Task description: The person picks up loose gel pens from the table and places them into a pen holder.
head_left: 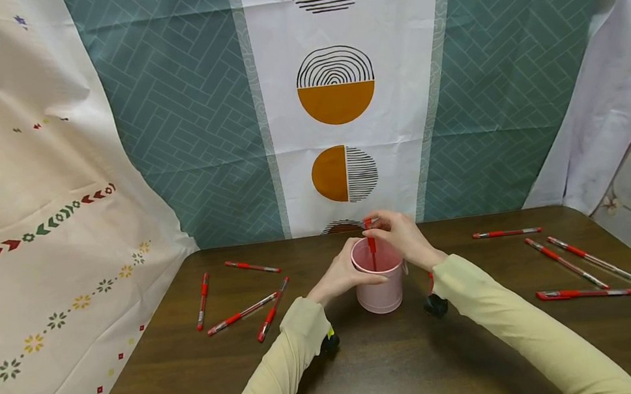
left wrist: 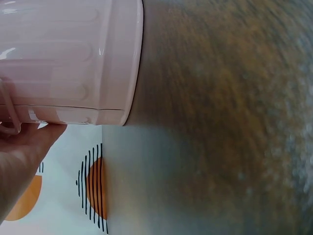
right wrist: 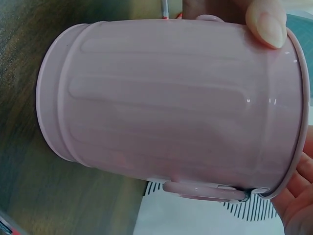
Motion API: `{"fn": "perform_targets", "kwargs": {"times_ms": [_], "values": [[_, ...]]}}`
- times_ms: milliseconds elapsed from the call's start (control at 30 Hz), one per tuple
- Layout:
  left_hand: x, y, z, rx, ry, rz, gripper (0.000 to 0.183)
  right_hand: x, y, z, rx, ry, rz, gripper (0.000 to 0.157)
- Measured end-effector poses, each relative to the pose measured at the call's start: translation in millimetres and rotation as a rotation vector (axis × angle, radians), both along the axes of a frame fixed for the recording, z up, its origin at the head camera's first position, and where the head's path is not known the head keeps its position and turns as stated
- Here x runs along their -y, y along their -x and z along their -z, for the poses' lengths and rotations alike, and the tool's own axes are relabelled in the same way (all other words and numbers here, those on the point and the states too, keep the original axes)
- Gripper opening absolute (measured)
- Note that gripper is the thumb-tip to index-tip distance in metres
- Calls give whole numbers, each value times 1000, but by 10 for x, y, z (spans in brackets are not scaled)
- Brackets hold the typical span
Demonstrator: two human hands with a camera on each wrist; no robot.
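Observation:
A pink metal bucket (head_left: 380, 297) stands upright on the table, its open mouth facing up. My left hand (head_left: 339, 275) grips it near the rim, thumb across the near side and fingers around the far left. In the right wrist view, the left thumb (right wrist: 270, 27) presses on the bucket wall (right wrist: 161, 98) just below the rim. Above the mouth my right hand (head_left: 405, 237) pinches a red pen (head_left: 371, 243) near its top end. The pen hangs upright, its lower part inside the bucket. Whether its tip touches the bottom is hidden.
Several red pens, such as one pen (head_left: 252, 267), lie scattered on the table's left side. More lie on the right, among them a capped pen (head_left: 584, 293). A patterned curtain (head_left: 196, 139) hangs behind the brown table (head_left: 384, 372).

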State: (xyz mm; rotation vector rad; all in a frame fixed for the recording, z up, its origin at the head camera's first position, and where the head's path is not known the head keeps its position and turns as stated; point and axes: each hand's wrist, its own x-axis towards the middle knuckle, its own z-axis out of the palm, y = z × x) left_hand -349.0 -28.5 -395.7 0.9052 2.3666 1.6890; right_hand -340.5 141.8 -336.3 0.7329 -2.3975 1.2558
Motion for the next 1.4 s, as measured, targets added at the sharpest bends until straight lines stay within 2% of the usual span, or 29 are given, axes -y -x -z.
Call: {"fn": "perform_targets", "kwargs": {"times_ms": [300,733,933,1400], "values": [[4,-17,-10,-8,14,-11,74,7,32,8,-37,-40,33,21],[-4,-21,-5,-8,3,-8,75,7,127,32,-14,-69,67,19],[1,-18,-8,4,-12,-4,75,5,166,33,11,-70,54,18],[0,-16,1,15,1,-5,75,26,132,31,30,-92,42,27]]}}
